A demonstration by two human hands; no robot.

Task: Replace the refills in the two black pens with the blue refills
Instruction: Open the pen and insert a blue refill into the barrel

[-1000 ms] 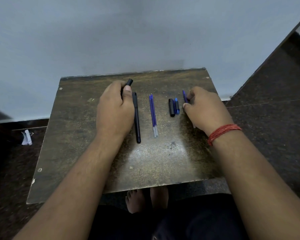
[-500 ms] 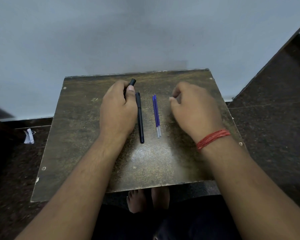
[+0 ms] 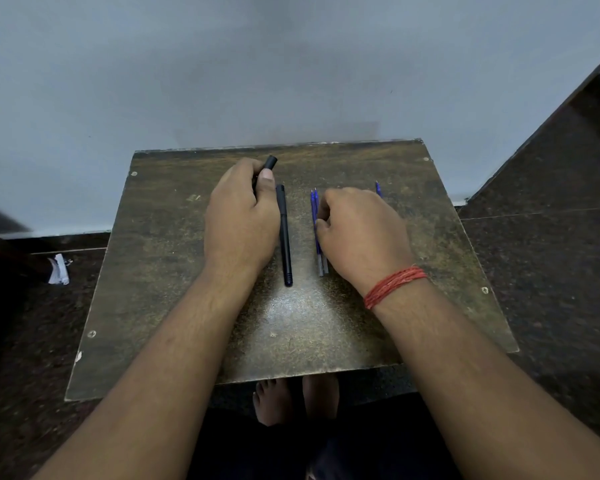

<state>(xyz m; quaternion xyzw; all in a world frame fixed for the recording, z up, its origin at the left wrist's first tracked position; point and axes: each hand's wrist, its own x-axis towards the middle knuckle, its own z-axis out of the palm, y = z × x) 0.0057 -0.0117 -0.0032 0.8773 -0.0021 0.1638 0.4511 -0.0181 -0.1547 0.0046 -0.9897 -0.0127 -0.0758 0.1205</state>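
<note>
My left hand (image 3: pixel 240 216) is curled around one black pen (image 3: pixel 270 163); only its far end pokes out past my fingers, thumb pressed alongside. The second black pen (image 3: pixel 284 237) lies flat on the table (image 3: pixel 160 271), just right of that hand, pointing away from me, untouched.

My right hand (image 3: pixel 362 233) sits over the pair of blue refills (image 3: pixel 315 216), which lie side by side, tips away from me, in the middle of the table. My fingertips are curled down onto them at the right edge. I can't tell from this angle whether I've actually pinched one or am just touching; my knuckles hide the contact.

Another blue piece (image 3: pixel 378 189) sticks out behind my right hand; it is mostly hidden, probably a loose pen part or a refill.

How I'd do this step well:
- Separate one refill from the pair. Roll it sideways with a fingertip first, then pinch it with thumb and index.
- Grip it near the middle, not the grey tail end, so it doesn't flex or flick away.
- Keep the other refill parked parallel so it doesn't roll off.
- Hold the left pen steady and level with the opening toward my right hand, so insertion is a straight push.
- Check that the old refill is out of the barrel before feeding in the blue one; I can't confirm that here.

Risk: thin, round refills on a hard, smooth table skid easily.
</note>
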